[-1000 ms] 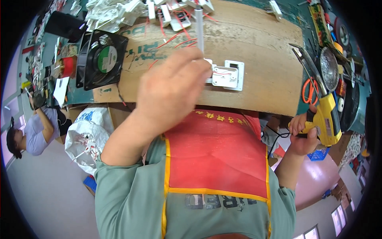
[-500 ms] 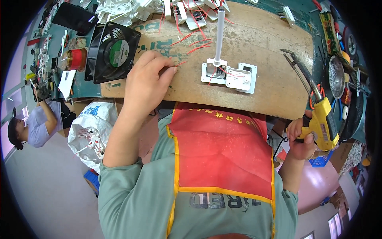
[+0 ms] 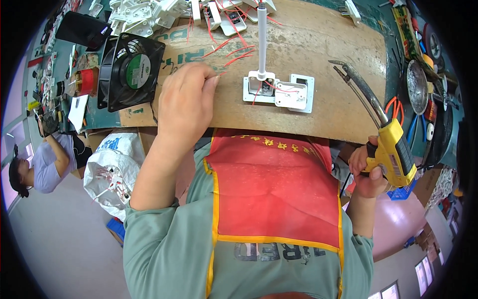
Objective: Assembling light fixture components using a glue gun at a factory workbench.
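Observation:
My left hand [image 3: 186,99] rests over the near left of the board with thumb and forefinger pinched together. A short red wire [image 3: 223,74] pokes out from the fingertips. At the board's right edge my right hand [image 3: 367,172] grips a yellow soldering gun [image 3: 395,154], its long bent tip pointing up and left over the board. Between the hands sits a white plastic housing [image 3: 291,94] on a pale metal plate, opened flat in two halves. A grey-white tube [image 3: 262,42] stands up from its left half, and thin red wires lie across both halves.
A black fan [image 3: 132,72] stands left of my left hand. White plastic parts [image 3: 144,17] with red wires pile up at the back. Pliers with orange handles [image 3: 396,107] and a metal bowl [image 3: 417,87] lie right. A white sack [image 3: 112,172] hangs below left; another person works far left.
The soldering gun has moved left, its tip closer to the white housing. My left hand keeps its pinch and has turned slightly. The whole view has shifted a little.

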The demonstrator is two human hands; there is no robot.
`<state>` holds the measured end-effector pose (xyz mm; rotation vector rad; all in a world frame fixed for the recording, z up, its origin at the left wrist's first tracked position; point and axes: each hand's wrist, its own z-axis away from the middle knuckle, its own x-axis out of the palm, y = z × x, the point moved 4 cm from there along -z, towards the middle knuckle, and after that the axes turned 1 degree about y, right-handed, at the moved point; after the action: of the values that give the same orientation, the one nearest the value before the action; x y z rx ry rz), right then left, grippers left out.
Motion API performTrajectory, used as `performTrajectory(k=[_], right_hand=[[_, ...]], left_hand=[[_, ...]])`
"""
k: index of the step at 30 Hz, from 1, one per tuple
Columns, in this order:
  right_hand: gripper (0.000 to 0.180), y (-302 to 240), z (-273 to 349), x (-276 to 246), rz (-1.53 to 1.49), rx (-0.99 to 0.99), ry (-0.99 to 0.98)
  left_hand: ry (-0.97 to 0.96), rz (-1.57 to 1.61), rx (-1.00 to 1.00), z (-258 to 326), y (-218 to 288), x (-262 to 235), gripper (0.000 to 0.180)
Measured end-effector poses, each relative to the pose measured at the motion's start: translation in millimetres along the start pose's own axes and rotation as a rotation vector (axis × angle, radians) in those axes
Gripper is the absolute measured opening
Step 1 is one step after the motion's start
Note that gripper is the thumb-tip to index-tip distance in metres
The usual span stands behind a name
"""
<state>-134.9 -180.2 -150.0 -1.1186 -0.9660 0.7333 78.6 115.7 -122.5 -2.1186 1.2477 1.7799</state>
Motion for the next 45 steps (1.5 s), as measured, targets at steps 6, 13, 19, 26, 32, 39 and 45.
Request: performTrajectory(k=[6,13,19,26,32,39,45], right_hand=[[0.08,2,4,2,-0.009,0.043,0.003],[0.08,10,13,5,-0.031,0.159,-0.025],[0.08,9,15,5,-0.014,0.155,-0.023],[0.08,10,16,5,0.005,0.145,-0.019],[0.081,9,18,6,0.009,0.147,-0.039],[0.083,12,23,16,-0.007,0.246,-0.132],[0.066,17,28,27,-0.097,0.273,-0.216]], left_hand=[[-0.013,-0.075,0.086,0,4,2,0.007],[-0.008,-0.173,0.141,3,-8,8,0.014],[0.063,-0.094,0.318,4,17,0,0.027],[-0.084,0.002,0.414,2,35,14,0.025],[-0.086,0.203,0.346,-6,37,17,0.026],[0.148,0.291,0.235,-7,39,21,0.028],[0.179,0.272,0.282,0,34,23,0.03]])
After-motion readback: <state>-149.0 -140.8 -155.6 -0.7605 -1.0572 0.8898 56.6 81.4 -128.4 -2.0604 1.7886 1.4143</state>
